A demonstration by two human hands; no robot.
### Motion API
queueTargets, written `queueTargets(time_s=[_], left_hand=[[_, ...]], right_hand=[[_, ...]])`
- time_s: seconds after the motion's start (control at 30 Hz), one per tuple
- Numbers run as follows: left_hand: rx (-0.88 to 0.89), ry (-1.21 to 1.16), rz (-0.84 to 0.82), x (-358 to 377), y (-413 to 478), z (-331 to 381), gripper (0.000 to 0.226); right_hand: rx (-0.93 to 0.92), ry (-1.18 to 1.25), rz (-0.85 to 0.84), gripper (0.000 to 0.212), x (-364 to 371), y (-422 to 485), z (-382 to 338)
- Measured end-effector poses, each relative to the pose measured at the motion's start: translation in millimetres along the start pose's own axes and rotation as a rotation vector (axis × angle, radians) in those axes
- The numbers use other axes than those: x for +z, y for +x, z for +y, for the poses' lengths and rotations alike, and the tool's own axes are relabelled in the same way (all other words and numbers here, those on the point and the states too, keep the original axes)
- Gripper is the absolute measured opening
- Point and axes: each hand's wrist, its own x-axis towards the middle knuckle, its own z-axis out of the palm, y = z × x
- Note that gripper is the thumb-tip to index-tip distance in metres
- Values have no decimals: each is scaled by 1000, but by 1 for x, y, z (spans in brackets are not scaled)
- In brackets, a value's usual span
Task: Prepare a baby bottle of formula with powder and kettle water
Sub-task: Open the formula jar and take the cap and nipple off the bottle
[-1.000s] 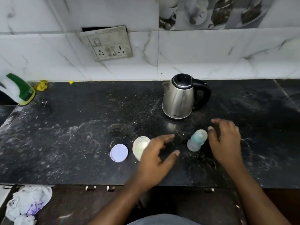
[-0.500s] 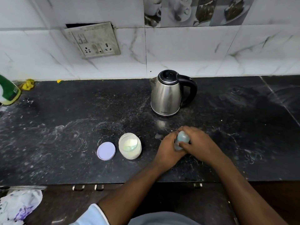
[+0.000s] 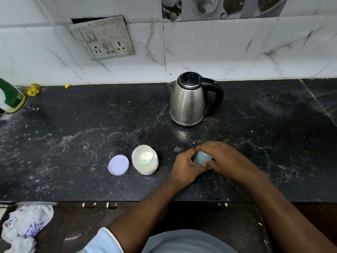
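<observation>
A small baby bottle (image 3: 202, 158) with a pale blue cap stands on the black counter (image 3: 73, 139), mostly hidden by my hands. My left hand (image 3: 185, 166) wraps its lower body from the left. My right hand (image 3: 221, 157) closes over the blue cap from the right. An open jar of white formula powder (image 3: 145, 159) sits just left of my hands, with its lilac lid (image 3: 118, 164) lying flat beside it. A steel kettle (image 3: 187, 101) with a black handle stands behind the bottle, lid shut.
A green-and-white spray bottle (image 3: 9, 97) lies at the far left near yellow scraps (image 3: 33, 89). A wall socket plate (image 3: 104, 37) hangs above the counter. Crumpled white cloth (image 3: 25, 227) lies below the counter's front edge at left.
Both hands came in from either side and closed around the bottle; a second ago they were open and apart from it. The grip has held since half a second ago.
</observation>
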Motion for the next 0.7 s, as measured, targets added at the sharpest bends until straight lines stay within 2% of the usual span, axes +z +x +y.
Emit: queueTargets(time_s=[0.1, 0.2, 0.27, 0.4, 0.57, 0.7], left_hand=[[-14, -4, -8, 0, 0, 0, 41], [-7, -9, -20, -2, 0, 1, 38], [-27, -2, -23, -2, 0, -1, 35], [-33, -35, -18, 2, 1, -5, 38], [-24, -59, -18, 2, 2, -5, 45], [-16, -50, -28, 1, 2, -6, 50]], right_hand=[[-35, 1, -68, 59, -10, 0, -6], [150, -121, -63, 64, -15, 3, -22], [242, -249, -74, 58, -18, 8, -31], [145, -312, -148, 39, -25, 11, -35], [-85, -243, -151, 56, -25, 7, -14], [-65, -180, -121, 47, -26, 7, -14]])
